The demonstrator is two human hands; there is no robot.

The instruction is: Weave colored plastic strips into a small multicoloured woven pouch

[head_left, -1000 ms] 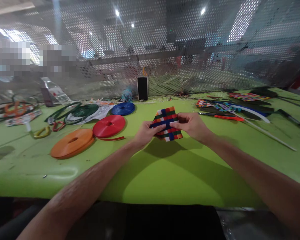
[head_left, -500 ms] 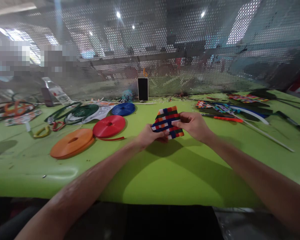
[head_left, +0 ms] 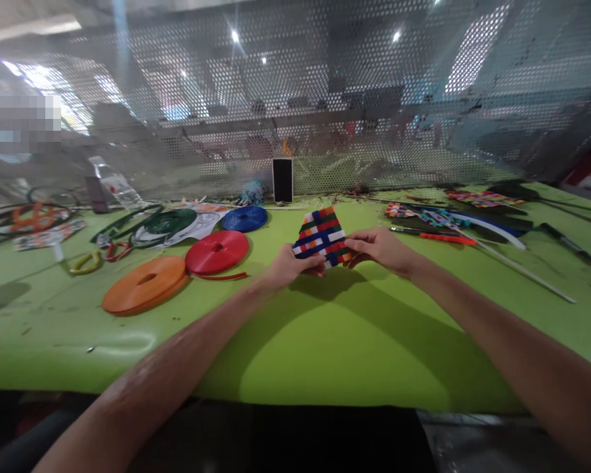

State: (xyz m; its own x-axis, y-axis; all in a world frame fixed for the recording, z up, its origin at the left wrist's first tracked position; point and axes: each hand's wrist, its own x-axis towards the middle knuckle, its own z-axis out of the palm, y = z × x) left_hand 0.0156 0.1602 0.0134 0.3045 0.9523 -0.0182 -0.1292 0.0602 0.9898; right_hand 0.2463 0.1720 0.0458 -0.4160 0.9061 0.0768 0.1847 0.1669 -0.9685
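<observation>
Weave [head_left: 322, 235], edge partly behind left hand [head_left: 286, 268]

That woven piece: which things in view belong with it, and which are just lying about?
Likely part of the job:
woven piece, held by left hand and right hand
orange roll, red roll, blue roll, green roll, in matching colours

Probably just lying about:
clear bottle
upright phone-like device

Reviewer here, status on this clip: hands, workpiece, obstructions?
Left hand gripping lower left corner, right hand pinching right edge. Multicoloured woven piece tilted, facing camera. Red coil off to the left, touching neither hand.
</observation>
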